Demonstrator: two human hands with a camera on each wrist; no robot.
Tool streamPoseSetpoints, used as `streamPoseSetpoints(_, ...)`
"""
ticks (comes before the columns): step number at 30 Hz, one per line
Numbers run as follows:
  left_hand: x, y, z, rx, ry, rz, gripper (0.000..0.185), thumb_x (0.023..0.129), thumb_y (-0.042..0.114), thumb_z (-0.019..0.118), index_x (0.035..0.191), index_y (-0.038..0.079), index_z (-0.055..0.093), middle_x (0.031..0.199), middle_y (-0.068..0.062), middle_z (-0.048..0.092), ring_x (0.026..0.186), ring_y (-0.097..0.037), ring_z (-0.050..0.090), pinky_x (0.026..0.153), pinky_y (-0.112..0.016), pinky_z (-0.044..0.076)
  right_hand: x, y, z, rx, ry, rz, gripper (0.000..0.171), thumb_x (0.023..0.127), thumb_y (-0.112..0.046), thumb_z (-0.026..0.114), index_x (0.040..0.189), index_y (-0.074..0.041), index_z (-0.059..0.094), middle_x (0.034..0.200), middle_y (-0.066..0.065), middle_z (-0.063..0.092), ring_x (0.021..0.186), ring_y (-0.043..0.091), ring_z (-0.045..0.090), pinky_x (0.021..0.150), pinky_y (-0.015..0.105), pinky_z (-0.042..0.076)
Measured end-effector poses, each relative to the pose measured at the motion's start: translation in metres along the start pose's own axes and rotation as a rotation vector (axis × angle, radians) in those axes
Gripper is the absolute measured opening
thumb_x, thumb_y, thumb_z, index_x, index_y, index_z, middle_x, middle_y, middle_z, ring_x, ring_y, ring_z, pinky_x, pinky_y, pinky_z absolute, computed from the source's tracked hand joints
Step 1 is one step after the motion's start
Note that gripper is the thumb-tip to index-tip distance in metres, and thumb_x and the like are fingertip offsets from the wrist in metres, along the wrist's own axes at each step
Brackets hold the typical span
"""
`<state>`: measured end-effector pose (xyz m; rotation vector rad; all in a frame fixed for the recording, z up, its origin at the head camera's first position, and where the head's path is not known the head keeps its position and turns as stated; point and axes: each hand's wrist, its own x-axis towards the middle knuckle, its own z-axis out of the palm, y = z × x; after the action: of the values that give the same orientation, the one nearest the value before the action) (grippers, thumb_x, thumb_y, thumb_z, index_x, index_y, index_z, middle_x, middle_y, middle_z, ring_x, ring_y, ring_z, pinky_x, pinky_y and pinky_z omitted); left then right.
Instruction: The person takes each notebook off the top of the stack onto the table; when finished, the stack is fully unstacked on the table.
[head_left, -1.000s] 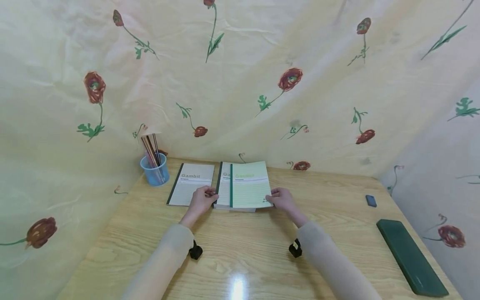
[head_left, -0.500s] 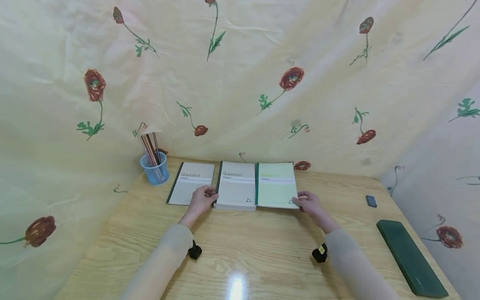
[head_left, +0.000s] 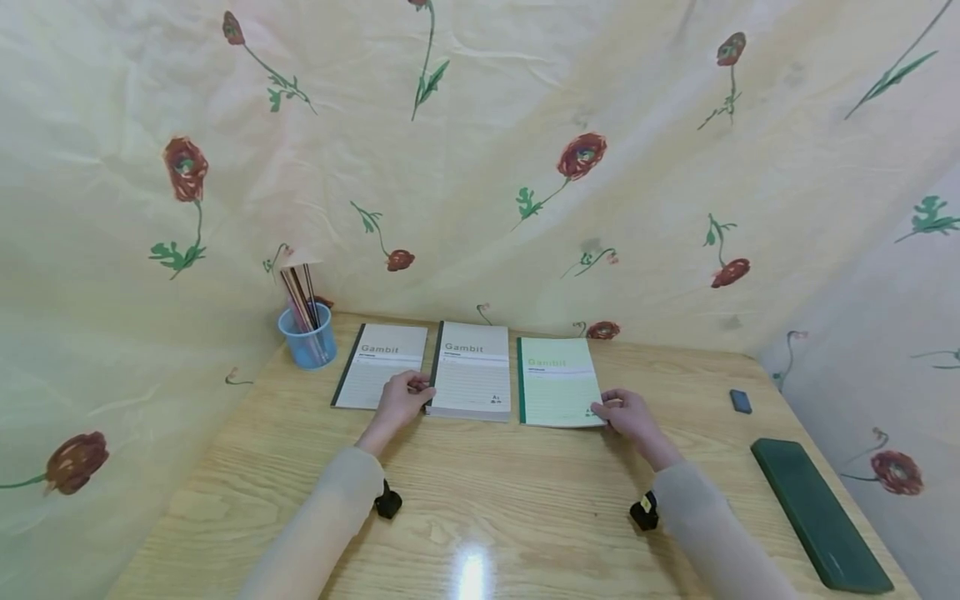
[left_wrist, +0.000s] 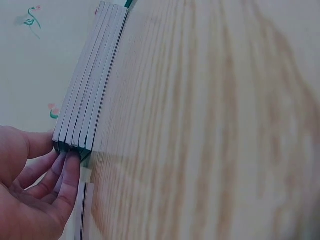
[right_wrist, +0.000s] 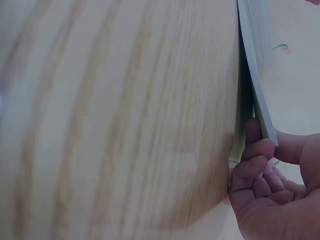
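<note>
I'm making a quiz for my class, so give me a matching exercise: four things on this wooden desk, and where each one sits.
1. blue plastic pencil cup
2. light green notebook
3. dark green flat case
4. thick stack of grey notebooks

A. near right edge
B. at the right hand
C. back left corner
D. at the left hand

Pairs: 1-C, 2-B, 3-A, 4-D

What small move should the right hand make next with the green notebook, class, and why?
Probably lower it flat and let go. The right hand pinches the green notebook by its near corner, which the right wrist view shows lifted off the table, beside the stack.
</note>
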<state>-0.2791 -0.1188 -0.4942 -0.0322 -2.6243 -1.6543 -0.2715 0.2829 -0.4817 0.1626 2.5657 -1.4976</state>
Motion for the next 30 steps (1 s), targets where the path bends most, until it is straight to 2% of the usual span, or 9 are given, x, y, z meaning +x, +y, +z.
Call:
streamPoseSetpoints(4,0.0,-0.002,0.0,0.002,-0.003,0.001,0.028,0.094,0.009,0.068,0.119,-0.004,0.065,0.102,-0.012,0.066,0.096,-0.026,0.06,0.087,-0.042,0.05,-0.001,-0.001,0.003,-0.064,0.044,-0.006,0.041,0.097,-0.014,0.064,0.122,0.016,0.05,0.09,0.013,0.064,0.069,0.014,0.057,0.061,0.026,0.049)
streamPoseSetpoints(8,0.0,-0.003,0.0,0.001,-0.004,0.009,0.028,0.094,0.009,0.068,0.119,-0.004,0.066,0.102,-0.012,0.066,0.096,-0.026,0.061,0.087,-0.042,0.05,-0.002,-0.003,0.005,-0.182,0.093,-0.039,0.038,0.095,-0.015,0.065,0.116,0.015,0.057,0.093,0.017,0.062,0.075,0.019,0.056,0.062,0.027,0.047)
streamPoseSetpoints(11,0.0,-0.002,-0.001,-0.006,-0.004,0.006,0.028,0.094,0.009,0.069,0.118,-0.004,0.066,0.102,-0.012,0.066,0.095,-0.026,0.06,0.087,-0.041,0.05,-0.003,-0.003,0.007,-0.266,0.123,-0.067,0.035,0.094,-0.016,0.065,0.111,0.014,0.06,0.093,0.018,0.063,0.078,0.023,0.056,0.063,0.028,0.046)
streamPoseSetpoints(15,0.0,-0.004,0.0,-0.009,-0.003,0.005,0.027,0.094,0.009,0.069,0.118,-0.005,0.066,0.101,-0.012,0.066,0.095,-0.025,0.06,0.087,-0.04,0.05,-0.004,-0.003,0.009,-0.318,0.141,-0.078,0.035,0.093,-0.017,0.065,0.109,0.014,0.061,0.089,0.017,0.063,0.077,0.024,0.057,0.063,0.03,0.045)
streamPoseSetpoints(24,0.001,-0.005,0.0,-0.007,0.005,0.015,0.027,0.093,0.008,0.069,0.116,-0.005,0.066,0.099,-0.011,0.066,0.094,-0.025,0.06,0.085,-0.04,0.05,-0.006,-0.004,0.006,-0.32,0.148,-0.072,0.036,0.093,-0.02,0.064,0.11,0.011,0.062,0.095,0.02,0.064,0.083,0.027,0.059,0.066,0.032,0.047)
streamPoseSetpoints(30,0.002,-0.005,0.001,-0.005,0.0,0.016,0.028,0.093,0.009,0.069,0.117,-0.005,0.066,0.099,-0.011,0.066,0.093,-0.024,0.061,0.085,-0.039,0.051,0.0,-0.023,0.008,-0.292,0.143,-0.049,0.037,0.097,-0.024,0.062,0.113,0.009,0.061,0.095,0.017,0.062,0.081,0.024,0.056,0.063,0.031,0.045)
